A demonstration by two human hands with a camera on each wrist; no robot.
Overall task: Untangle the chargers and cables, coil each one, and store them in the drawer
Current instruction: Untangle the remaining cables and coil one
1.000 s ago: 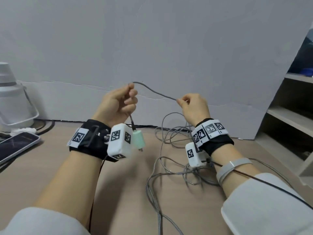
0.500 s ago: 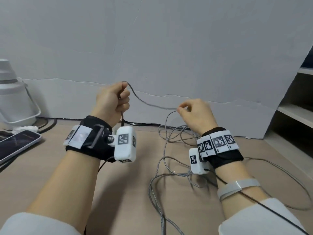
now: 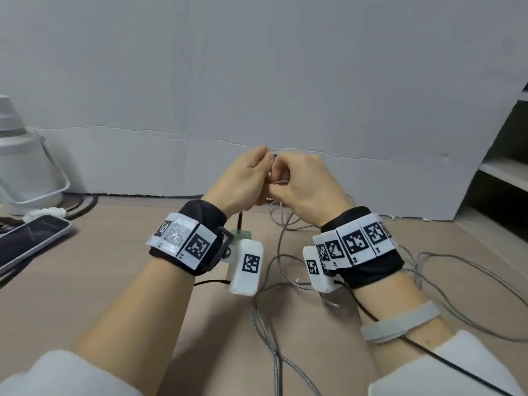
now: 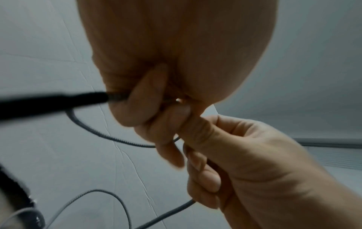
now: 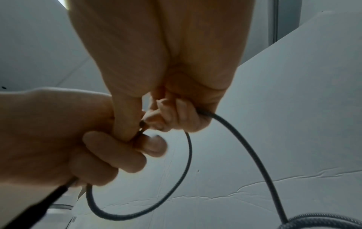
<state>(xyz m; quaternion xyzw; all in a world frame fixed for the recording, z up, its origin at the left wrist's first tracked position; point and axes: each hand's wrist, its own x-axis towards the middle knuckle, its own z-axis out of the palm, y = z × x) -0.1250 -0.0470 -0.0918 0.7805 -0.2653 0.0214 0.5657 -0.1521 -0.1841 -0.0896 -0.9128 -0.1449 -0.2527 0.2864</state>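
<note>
A grey braided cable (image 3: pixel 281 182) is held up over the desk between both hands, which touch each other. My left hand (image 3: pixel 264 167) grips it in curled fingers; the cable's black sleeve (image 3: pixel 240 220) and pale green plug (image 3: pixel 241 234) hang below that hand. My right hand (image 3: pixel 278 180) pinches the same cable close by. In the right wrist view the cable (image 5: pixel 188 155) bends in a small loop from the right hand (image 5: pixel 156 120) down to the left hand (image 5: pixel 109 147). The left wrist view shows the left hand's fingers (image 4: pixel 149 108) curled round the cable (image 4: pixel 109 137). More tangled grey cable (image 3: pixel 271 284) lies on the desk. No drawer is in view.
A phone (image 3: pixel 31 241) lies at the desk's left edge beside a white appliance (image 3: pixel 20 167) and a black cord (image 3: pixel 83 207). An open shelf unit (image 3: pixel 503 172) stands at the right. A white board wall (image 3: pixel 257 81) closes the back. Thin grey wires (image 3: pixel 457 258) trail right.
The hands were apart with the cable stretched between them. They have now come together, and the stretch of cable has folded into a small loop.
</note>
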